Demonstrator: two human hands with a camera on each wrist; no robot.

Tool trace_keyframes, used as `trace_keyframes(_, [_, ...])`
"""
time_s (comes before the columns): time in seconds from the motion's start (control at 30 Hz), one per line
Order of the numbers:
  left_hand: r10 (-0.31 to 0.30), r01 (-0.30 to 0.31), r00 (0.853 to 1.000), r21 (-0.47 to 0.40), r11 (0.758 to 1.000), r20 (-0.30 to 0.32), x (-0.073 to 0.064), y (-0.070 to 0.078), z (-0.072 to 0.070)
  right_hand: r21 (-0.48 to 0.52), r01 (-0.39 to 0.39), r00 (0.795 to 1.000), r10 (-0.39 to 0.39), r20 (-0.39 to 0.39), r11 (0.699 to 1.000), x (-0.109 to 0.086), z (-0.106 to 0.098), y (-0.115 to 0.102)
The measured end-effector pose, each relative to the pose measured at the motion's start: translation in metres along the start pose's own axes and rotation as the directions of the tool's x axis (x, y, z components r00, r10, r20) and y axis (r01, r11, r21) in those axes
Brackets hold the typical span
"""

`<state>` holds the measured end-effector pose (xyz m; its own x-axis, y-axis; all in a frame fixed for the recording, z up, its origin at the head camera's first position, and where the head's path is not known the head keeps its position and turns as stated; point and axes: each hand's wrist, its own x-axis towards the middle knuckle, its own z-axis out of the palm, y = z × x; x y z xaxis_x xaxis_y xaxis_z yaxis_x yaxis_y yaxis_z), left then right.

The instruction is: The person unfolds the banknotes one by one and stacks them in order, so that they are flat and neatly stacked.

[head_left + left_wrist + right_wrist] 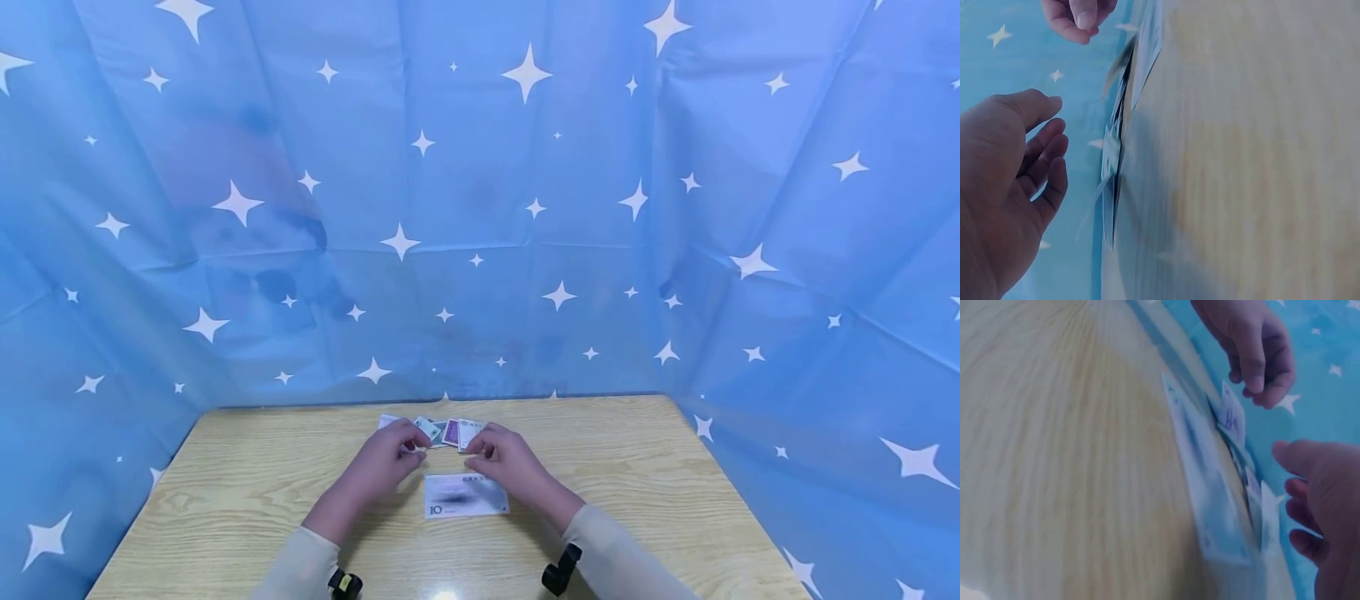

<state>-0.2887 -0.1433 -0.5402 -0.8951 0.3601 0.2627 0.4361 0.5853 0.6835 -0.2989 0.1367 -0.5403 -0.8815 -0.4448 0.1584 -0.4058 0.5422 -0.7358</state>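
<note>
A pale banknote (pixel 472 504) marked 10 lies flat on the table in the head view, just below both hands. Behind it, several overlapping notes are spread in a loose row, among them a green note (pixel 427 427), a purple note (pixel 451 432) and a whitish note (pixel 468 432). My left hand (pixel 385 458) hovers over the left end of this row, fingers loosely bent with nothing between them. Over its right end is my right hand (pixel 512 462), also holding nothing. In the left wrist view, a gap separates the thumb and fingers of the left hand (pixel 1007 181); the right hand (pixel 1338 506) looks alike in its own view.
The wooden table (pixel 645 483) carries the notes near its far edge. A blue curtain (pixel 480 317) with white stars hangs right behind that edge and along both sides. Small black devices sit on the left wrist (pixel 345 583) and right wrist (pixel 561 570).
</note>
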Motion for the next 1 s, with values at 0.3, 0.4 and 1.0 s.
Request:
trace_keyframes(0.3, [-0.110,0.113,0.985,0.014,0.994,-0.137,0.009,-0.029,-0.023,-0.045,0.014,1.000,-0.014,0.007,0.999,0.033,0.016,-0.016])
trace_keyframes(0.4, [-0.142,0.145,0.977,0.010,0.989,-0.158,0.011,-0.040,-0.030,-0.050,0.025,1.000,-0.025,0.015,0.998,0.047,0.022,-0.021])
trace_keyframes(1.0, [-0.120,0.114,0.992,0.122,0.986,0.044,0.021,-0.068,-0.046,-0.194,-0.092,0.986,0.117,0.121,0.977,0.104,0.071,-0.042])
